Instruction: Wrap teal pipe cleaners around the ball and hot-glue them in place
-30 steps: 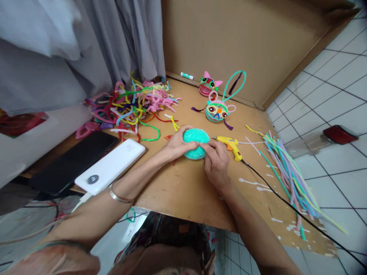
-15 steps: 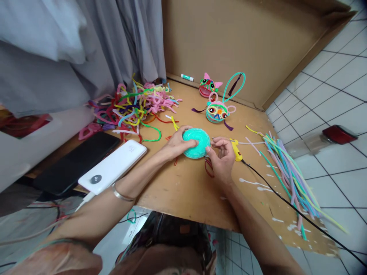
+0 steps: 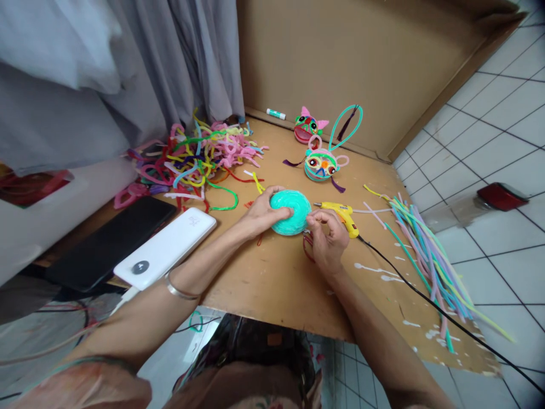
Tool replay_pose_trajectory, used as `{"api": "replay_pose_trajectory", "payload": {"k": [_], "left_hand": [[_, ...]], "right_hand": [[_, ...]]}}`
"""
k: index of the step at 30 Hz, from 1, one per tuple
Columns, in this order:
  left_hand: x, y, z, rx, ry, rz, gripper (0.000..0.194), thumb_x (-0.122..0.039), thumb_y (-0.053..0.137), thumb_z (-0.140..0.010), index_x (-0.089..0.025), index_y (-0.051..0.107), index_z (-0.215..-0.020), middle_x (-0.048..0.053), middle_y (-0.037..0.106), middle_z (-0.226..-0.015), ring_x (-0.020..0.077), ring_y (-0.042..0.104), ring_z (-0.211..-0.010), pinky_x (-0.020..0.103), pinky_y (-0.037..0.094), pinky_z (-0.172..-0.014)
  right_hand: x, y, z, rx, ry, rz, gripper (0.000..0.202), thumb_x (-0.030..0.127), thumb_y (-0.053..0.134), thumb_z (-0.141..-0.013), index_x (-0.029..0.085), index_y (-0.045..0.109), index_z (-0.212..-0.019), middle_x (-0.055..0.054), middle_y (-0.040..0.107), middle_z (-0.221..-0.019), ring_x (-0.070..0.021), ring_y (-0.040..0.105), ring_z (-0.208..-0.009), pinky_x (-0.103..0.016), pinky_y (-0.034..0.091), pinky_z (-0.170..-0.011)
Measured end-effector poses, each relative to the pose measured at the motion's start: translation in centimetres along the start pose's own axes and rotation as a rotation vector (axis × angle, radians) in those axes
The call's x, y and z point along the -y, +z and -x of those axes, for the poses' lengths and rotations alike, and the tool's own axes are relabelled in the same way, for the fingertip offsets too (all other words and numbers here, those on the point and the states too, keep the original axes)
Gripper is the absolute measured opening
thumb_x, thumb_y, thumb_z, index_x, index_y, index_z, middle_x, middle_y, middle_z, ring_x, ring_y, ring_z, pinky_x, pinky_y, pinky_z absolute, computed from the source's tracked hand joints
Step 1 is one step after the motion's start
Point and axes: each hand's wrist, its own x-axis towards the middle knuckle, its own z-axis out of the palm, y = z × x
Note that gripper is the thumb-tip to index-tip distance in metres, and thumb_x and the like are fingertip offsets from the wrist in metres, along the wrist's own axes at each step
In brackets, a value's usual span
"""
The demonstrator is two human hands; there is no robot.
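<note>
A round teal coiled disc (image 3: 291,212) is held over the middle of the table by my left hand (image 3: 266,213), its thumb lying on the disc's face and the fingers behind its edge. My right hand (image 3: 327,236) is at the disc's right edge, thumb and index finger pinched together; what is between them is too small to make out. Dark red cord (image 3: 308,247) hangs beside my right hand. Just beyond that hand lies a yellow glue gun (image 3: 340,210).
Two decorated animal-face pieces (image 3: 320,165) and a glue stick tube (image 3: 276,114) stand at the back. Tangled pipe cleaners (image 3: 208,150), a white power bank (image 3: 166,247) and a black slab (image 3: 110,244) lie left. Straight pipe cleaners (image 3: 430,261) and a black cable (image 3: 409,284) are right.
My right hand's fingers have drawn together into a pinch and dropped slightly, uncovering the glue gun's nozzle. The left hand still holds the disc in nearly the same place.
</note>
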Motion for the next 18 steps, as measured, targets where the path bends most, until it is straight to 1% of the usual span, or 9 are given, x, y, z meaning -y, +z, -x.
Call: {"api": "replay_pose_trajectory", "payload": {"k": [4,7,9,12,18], "left_hand": [[-0.11,-0.02,0.07,0.005,0.005,-0.011,0.071,-0.046,0.065,-0.058,-0.016,0.051,-0.120,0.012,0.061,-0.125,0.0308,0.059,-0.115,0.048,0.049,-0.102],[-0.40,-0.11,0.24,0.013,0.012,-0.029,0.070,-0.046,0.065,-0.058,-0.015,0.051,-0.119,0.012,0.061,-0.125,0.0306,0.059,-0.115,0.047,0.050,-0.102],[-0.56,-0.15,0.36,0.022,0.014,-0.038,0.070,-0.046,0.065,-0.059,-0.015,0.051,-0.120,0.012,0.061,-0.125,0.0305,0.059,-0.115,0.047,0.051,-0.102],[-0.55,-0.09,0.40,0.031,0.032,-0.055,0.070,-0.045,0.064,-0.059,-0.015,0.051,-0.121,0.012,0.061,-0.125,0.0304,0.059,-0.115,0.045,0.050,-0.103],[0.08,0.13,0.21,0.018,0.057,-0.041,0.073,-0.045,0.064,-0.059,-0.017,0.049,-0.124,0.011,0.061,-0.128,0.0293,0.059,-0.116,0.042,0.050,-0.102]], "right_hand": [[0.65,-0.49,0.32,0.049,-0.243,0.136,0.025,0.020,0.041,-0.101,0.022,0.063,-0.090,-0.004,0.075,-0.090,-0.0192,0.068,-0.086,-0.037,0.046,-0.082],[0.90,-0.62,0.49,0.043,-0.397,0.210,0.021,0.022,0.040,-0.101,0.022,0.059,-0.091,-0.008,0.076,-0.100,-0.0210,0.067,-0.090,-0.037,0.042,-0.078],[0.91,-0.57,0.55,0.061,-0.473,0.246,0.018,0.024,0.041,-0.101,0.021,0.057,-0.093,-0.009,0.076,-0.104,-0.0213,0.067,-0.091,-0.037,0.041,-0.076],[0.84,-0.38,0.57,0.092,-0.531,0.301,0.014,0.024,0.043,-0.100,0.022,0.056,-0.095,-0.010,0.076,-0.104,-0.0216,0.066,-0.091,-0.036,0.040,-0.075],[0.79,-0.08,0.46,0.117,-0.516,0.351,0.008,0.019,0.048,-0.097,0.021,0.055,-0.094,-0.011,0.076,-0.104,-0.0227,0.067,-0.088,-0.035,0.038,-0.074]]}}
